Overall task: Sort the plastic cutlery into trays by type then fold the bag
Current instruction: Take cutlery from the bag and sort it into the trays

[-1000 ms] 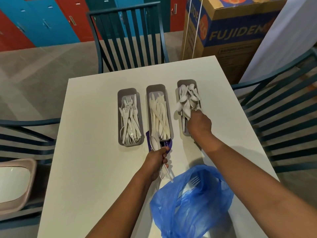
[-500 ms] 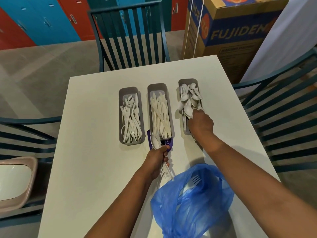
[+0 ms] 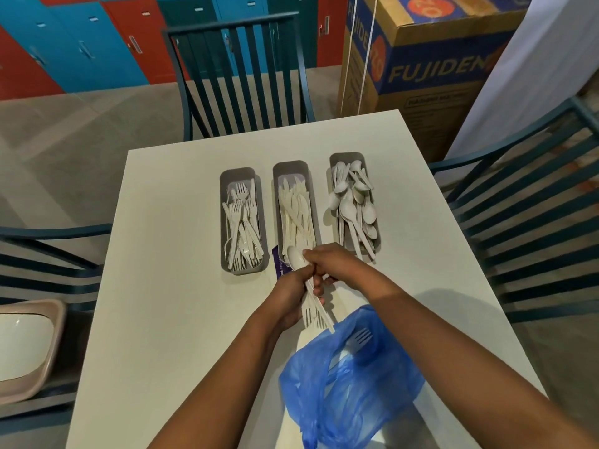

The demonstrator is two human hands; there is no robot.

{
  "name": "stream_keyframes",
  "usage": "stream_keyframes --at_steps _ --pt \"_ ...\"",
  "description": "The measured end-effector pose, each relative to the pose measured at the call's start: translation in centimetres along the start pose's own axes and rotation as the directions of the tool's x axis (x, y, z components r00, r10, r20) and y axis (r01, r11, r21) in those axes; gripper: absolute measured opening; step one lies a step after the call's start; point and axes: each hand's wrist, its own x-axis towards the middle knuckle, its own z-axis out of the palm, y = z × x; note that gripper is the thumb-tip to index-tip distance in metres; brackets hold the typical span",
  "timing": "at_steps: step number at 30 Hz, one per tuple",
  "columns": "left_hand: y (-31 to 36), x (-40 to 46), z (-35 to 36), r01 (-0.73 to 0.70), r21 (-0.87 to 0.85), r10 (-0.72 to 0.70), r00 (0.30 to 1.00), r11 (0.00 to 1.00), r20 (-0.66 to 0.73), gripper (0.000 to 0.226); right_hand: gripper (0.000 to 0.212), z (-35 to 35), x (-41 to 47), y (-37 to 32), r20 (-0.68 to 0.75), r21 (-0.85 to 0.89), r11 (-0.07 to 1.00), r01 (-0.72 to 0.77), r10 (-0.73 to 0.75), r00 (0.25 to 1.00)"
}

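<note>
Fork tray: grey oblong plastic tray (image 3: 227, 218), leftmost of three near the far edge of the white square worktop (image 3: 168, 303); well stocked with white plastic forks (image 3: 241, 228).
Knife tray: matching grey middle tray (image 3: 290, 168); filled with white plastic knives (image 3: 295, 215).
Spoon tray: matching grey right tray (image 3: 346, 157); heaped with white plastic spoons (image 3: 351, 205).
Left hand (image 3: 293, 296): fingers clamped on a mixed bundle of white cutlery (image 3: 312, 303), spoon bowl up, fork tines down, just short of the knife tray.
Right hand (image 3: 334, 264): fingers pinching an item at the bundle's top.
Bag: crumpled blue plastic bag (image 3: 350, 377) near the worktop's near edge, unfolded; at least one fork visible inside.
Progress: sorting judged mostly done.
Remaining: bundle, bag contents, bag folding.
</note>
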Motion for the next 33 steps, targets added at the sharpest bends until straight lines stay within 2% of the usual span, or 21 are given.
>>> stream_keyframes --at_steps 4,8,12,16,18,23,28,33 --pt "0.0 -0.5 0.2 -0.013 0.051 0.011 0.999 0.999 0.032 0.031 0.021 -0.6 0.1 0.0 -0.029 0.217 0.975 -0.041 0.048 0.998" --pt "-0.2 -0.9 0.6 -0.018 0.089 0.014 0.999 0.996 0.050 0.035 0.018 -1.7 0.3 -0.4 -0.145 0.296 0.954 -0.055 0.102 0.984" --pt "-0.4 -1.0 0.7 -0.033 0.126 0.033 0.999 0.991 0.003 0.035 0.008 -2.5 0.4 0.0 -0.129 0.396 0.918 -0.022 0.080 0.988" --pt "-0.5 -0.9 0.7 -0.091 0.141 0.097 0.995 0.986 -0.038 0.025 0.005 -2.3 0.1 0.6 -0.008 0.375 0.926 -0.037 0.043 0.999" --pt "-0.6 -0.9 0.6 -0.121 0.152 0.131 0.990 0.981 -0.056 0.022 0.015 -1.9 0.1 0.9 0.002 0.352 0.935 -0.051 0.054 0.999" --pt "-0.6 -1.0 0.4 -0.133 0.212 0.154 0.985 0.968 -0.083 0.023 0.018 -1.1 0.0 0.9 -0.075 0.336 0.941 -0.040 0.069 0.995" --pt "-0.7 -1.2 0.1 -0.091 0.188 0.113 0.988 0.978 -0.109 0.028 0.024 -1.8 0.3 -0.2 -0.251 0.386 0.922 0.021 0.083 0.964" --pt "-0.4 -1.1 -0.6 -0.111 0.121 0.131 0.978 0.986 -0.164 0.027 0.025 -2.5 0.0 -0.4 -0.227 0.352 0.935 0.031 0.053 0.973"
